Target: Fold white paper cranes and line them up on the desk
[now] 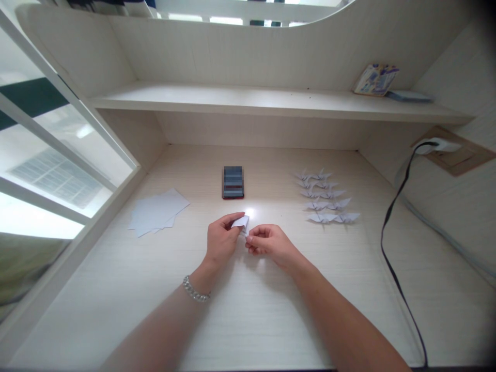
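A small folded piece of white paper point(242, 222) is held up just above the desk between my two hands. My left hand point(223, 235), with a silver chain bracelet at its wrist, grips the paper from the left between thumb and fingers. On the other side, my right hand point(267, 242) pinches its lower right corner with thumb and forefinger. Part of the paper is hidden behind the left thumb. Folded white paper cranes point(327, 218) stand in rows to the right of my hands. Flat white paper sheets point(158, 211) lie overlapping on the left.
A dark phone point(233, 182) lies on the desk beyond my hands. From a wall socket point(453, 150) at right, a black cable point(383, 232) runs down across the desk. Above the desk's back, a shelf point(232, 98) holds a colourful box point(375, 80). A railing borders the left side.
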A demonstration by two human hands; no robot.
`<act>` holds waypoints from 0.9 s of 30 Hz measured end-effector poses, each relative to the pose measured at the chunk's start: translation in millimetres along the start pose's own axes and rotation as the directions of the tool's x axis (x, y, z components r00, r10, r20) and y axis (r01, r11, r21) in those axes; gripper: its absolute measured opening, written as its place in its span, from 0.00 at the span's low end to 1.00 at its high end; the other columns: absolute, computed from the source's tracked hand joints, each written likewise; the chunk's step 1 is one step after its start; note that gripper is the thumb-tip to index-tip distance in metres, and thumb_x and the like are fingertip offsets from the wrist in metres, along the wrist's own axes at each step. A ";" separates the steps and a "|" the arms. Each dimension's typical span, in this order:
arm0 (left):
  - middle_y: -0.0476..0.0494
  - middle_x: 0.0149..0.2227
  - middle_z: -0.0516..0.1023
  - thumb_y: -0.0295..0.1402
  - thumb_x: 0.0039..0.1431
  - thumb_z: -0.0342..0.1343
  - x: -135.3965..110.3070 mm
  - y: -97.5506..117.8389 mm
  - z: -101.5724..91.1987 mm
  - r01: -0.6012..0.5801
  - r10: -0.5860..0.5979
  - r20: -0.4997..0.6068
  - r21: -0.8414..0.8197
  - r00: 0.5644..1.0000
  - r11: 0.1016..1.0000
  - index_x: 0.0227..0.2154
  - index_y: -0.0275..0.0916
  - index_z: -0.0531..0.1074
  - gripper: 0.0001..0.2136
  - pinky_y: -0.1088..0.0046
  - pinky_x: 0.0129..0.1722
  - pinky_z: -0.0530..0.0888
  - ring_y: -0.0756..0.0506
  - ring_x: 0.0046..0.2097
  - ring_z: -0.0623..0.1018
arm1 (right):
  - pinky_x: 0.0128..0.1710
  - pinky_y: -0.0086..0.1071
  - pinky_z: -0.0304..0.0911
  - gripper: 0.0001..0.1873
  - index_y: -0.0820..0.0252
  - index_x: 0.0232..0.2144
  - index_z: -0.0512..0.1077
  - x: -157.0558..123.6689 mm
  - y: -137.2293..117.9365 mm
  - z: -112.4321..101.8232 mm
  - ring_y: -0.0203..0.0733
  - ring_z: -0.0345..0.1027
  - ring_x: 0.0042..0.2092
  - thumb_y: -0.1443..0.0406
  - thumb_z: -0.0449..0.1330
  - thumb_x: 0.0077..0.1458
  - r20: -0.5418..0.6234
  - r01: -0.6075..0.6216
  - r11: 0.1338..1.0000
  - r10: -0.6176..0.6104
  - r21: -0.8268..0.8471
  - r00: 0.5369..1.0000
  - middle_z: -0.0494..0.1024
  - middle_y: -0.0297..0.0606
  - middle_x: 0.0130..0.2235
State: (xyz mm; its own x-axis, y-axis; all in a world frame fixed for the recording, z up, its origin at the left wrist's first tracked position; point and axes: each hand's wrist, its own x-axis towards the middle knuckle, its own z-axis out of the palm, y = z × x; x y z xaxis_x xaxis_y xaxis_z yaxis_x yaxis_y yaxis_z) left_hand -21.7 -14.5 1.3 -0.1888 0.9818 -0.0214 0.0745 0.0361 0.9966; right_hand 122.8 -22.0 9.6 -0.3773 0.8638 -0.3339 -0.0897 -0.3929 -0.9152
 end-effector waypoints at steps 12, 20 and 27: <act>0.40 0.39 0.78 0.22 0.42 0.55 1.2 -6.4 1.0 0.033 -0.029 0.049 -0.086 0.998 0.996 0.38 0.36 0.76 0.16 0.73 0.35 0.71 0.46 0.37 0.76 | 0.25 0.26 0.61 0.14 0.63 0.26 0.70 4.5 1.8 -0.1 0.33 0.67 0.25 0.57 0.61 0.46 -0.036 0.026 1.000 -0.026 -0.011 0.999 0.75 0.38 0.25; 0.40 0.38 0.78 0.23 0.42 0.55 2.9 -10.0 0.8 0.042 -0.037 0.051 -0.104 0.998 0.994 0.38 0.36 0.76 0.16 0.73 0.35 0.71 0.46 0.37 0.76 | 0.25 0.27 0.61 0.11 0.63 0.25 0.70 4.7 3.0 0.2 0.34 0.66 0.24 0.60 0.63 0.43 -0.029 0.065 0.995 -0.068 -0.075 0.997 0.74 0.36 0.23; 0.40 0.36 0.79 0.24 0.42 0.57 2.2 -11.5 2.0 0.086 -0.069 0.110 -0.163 0.992 0.983 0.38 0.35 0.76 0.16 0.74 0.33 0.71 0.46 0.35 0.76 | 0.24 0.26 0.61 0.14 0.63 0.23 0.69 6.3 4.7 -2.2 0.32 0.65 0.23 0.56 0.61 0.46 -0.054 0.098 0.991 -0.103 -0.089 0.993 0.73 0.35 0.23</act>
State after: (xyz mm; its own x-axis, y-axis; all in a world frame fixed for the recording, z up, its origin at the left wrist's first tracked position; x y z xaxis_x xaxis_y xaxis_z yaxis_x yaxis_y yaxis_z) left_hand -21.0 -12.4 -10.3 -0.0846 0.9915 -0.0986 -0.1022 0.0898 0.9907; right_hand 122.0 -17.7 2.7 -0.3159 0.9154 -0.2497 -0.0435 -0.2769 -0.9599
